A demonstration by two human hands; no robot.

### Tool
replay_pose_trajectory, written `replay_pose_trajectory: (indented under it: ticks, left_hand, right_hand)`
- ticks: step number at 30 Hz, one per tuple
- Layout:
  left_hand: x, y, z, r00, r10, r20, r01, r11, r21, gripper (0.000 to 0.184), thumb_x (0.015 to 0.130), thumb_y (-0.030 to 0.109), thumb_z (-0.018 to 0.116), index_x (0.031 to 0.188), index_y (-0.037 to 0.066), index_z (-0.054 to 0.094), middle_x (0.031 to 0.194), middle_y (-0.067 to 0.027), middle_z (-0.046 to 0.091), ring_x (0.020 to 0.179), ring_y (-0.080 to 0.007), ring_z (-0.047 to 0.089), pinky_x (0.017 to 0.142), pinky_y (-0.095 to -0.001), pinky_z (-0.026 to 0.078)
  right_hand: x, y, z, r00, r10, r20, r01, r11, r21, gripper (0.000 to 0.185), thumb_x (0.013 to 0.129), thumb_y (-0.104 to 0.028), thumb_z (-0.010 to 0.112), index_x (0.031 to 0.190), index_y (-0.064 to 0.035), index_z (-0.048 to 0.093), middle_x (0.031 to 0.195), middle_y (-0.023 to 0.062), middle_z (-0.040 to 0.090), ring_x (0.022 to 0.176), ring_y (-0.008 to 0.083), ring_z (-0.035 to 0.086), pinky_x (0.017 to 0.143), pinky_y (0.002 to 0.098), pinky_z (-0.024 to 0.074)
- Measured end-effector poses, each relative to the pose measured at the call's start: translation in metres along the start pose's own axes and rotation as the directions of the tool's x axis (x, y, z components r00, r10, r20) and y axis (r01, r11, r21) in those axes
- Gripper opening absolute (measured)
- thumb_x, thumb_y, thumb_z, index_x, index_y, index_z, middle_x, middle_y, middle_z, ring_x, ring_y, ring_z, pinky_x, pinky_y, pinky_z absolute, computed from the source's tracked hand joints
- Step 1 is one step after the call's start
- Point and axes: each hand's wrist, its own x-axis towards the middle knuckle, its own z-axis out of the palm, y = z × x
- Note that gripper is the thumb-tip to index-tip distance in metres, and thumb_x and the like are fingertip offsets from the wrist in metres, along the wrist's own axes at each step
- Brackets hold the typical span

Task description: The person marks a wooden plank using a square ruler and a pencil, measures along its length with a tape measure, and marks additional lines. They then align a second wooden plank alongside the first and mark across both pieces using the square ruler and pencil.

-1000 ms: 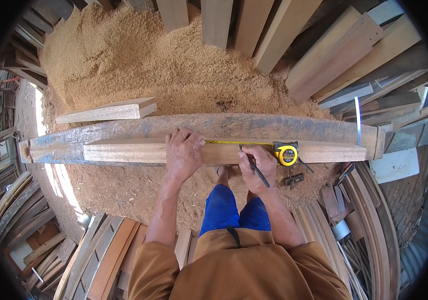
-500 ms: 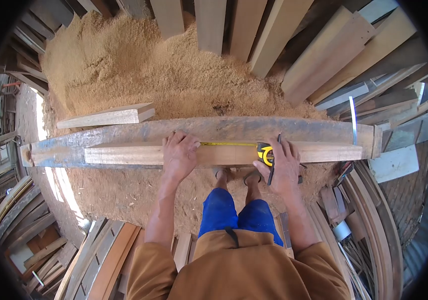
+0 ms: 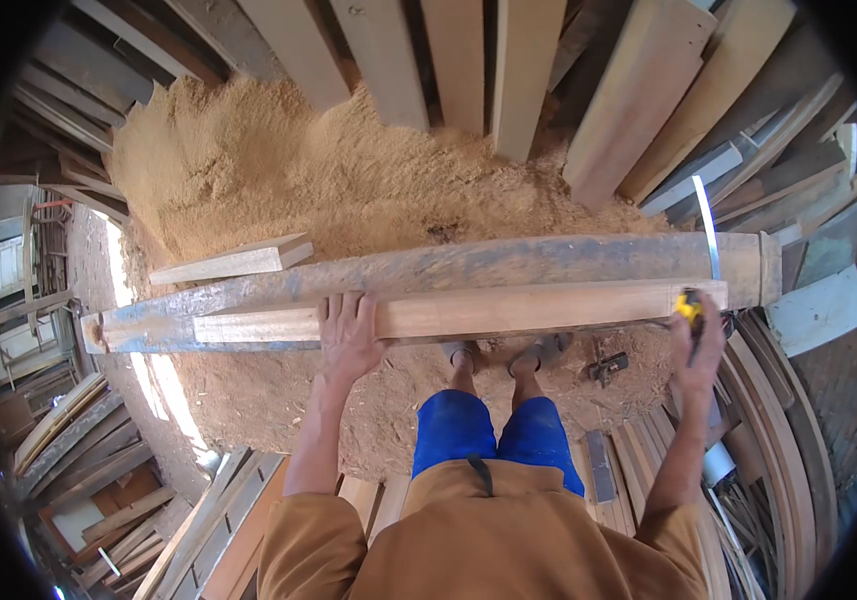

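Note:
A pale wooden board (image 3: 489, 309) lies lengthwise on a thick, weathered beam (image 3: 429, 264). My left hand (image 3: 351, 335) grips the board left of its middle, with the fingers over the top and the palm on the near side. At the board's right end, my right hand (image 3: 699, 340) is closed around a yellow and black tape measure (image 3: 690, 304), slightly blurred. A dark pencil (image 3: 696, 335) appears to be held along with it. No drawn-out tape blade is visible. Just beyond this hand, a shiny metal strip (image 3: 707, 225) stands across the beam.
A short wood offcut (image 3: 234, 261) rests at the beam's far left side. Sawdust (image 3: 279, 170) is heaped behind it, below leaning planks (image 3: 459, 60). A dark tool (image 3: 606, 369) lies on the ground by my feet. Stacked timber (image 3: 779, 450) stands at the right.
My right hand has moved right with the tape measure, to the board's end. The yellow blade stretched between my hands is no longer seen. My left hand stays on the board, fingers straighter.

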Motion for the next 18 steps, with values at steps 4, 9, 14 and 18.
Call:
replay_pose_trajectory:
  ticks: [4, 9, 14, 18]
  left_hand:
    - [-0.004, -0.011, 0.016, 0.992, 0.112, -0.064, -0.114, 0.993, -0.027, 0.064, 0.062, 0.025, 0.089, 0.118, 0.01, 0.063, 0.109, -0.0149, 0.058, 0.107, -0.0404, 0.054, 0.097, -0.055, 0.043]
    - [0.005, 0.01, 0.012, 0.992, 0.061, -0.112, -0.05, 0.994, 0.096, 0.063, 0.066, 0.029, 0.09, 0.12, 0.01, 0.062, 0.111, -0.015, 0.06, 0.109, -0.0409, 0.056, 0.101, -0.0552, 0.042]
    - [0.009, 0.014, 0.012, 0.99, 0.101, -0.099, -0.087, 0.986, 0.14, 0.061, 0.071, 0.03, 0.091, 0.119, 0.009, 0.062, 0.111, -0.0154, 0.061, 0.109, -0.0407, 0.057, 0.101, -0.0554, 0.043]
    - [-0.003, -0.004, 0.011, 0.994, 0.106, -0.028, -0.097, 0.969, 0.227, 0.056, 0.071, 0.028, 0.089, 0.115, 0.005, 0.062, 0.111, -0.0163, 0.061, 0.11, -0.0411, 0.057, 0.098, -0.0552, 0.044]
  right_hand:
    - [0.044, 0.115, -0.058, 0.957, 0.259, -0.129, -0.28, 0.942, -0.183, 0.049, 0.099, -0.029, 0.071, 0.135, 0.0047, 0.065, 0.122, 0.027, 0.072, 0.114, 0.0386, 0.069, 0.1, 0.0467, 0.0536]
    - [0.091, 0.261, -0.068, 0.83, 0.483, -0.279, -0.554, 0.771, -0.313, 0.064, 0.092, -0.046, 0.073, 0.134, 0.0007, 0.069, 0.13, 0.0302, 0.07, 0.125, 0.0467, 0.066, 0.108, 0.0503, 0.0506]
    - [0.121, 0.36, -0.042, 0.759, 0.578, -0.302, -0.649, 0.708, -0.277, 0.062, 0.094, -0.049, 0.07, 0.134, -0.0014, 0.07, 0.129, 0.0311, 0.07, 0.123, 0.0482, 0.066, 0.107, 0.0538, 0.0515]
    - [0.079, 0.432, -0.048, 0.901, 0.34, -0.268, -0.433, 0.725, -0.536, 0.059, 0.097, -0.047, 0.069, 0.138, -0.0034, 0.069, 0.122, 0.0278, 0.072, 0.115, 0.0438, 0.071, 0.1, 0.053, 0.0552]
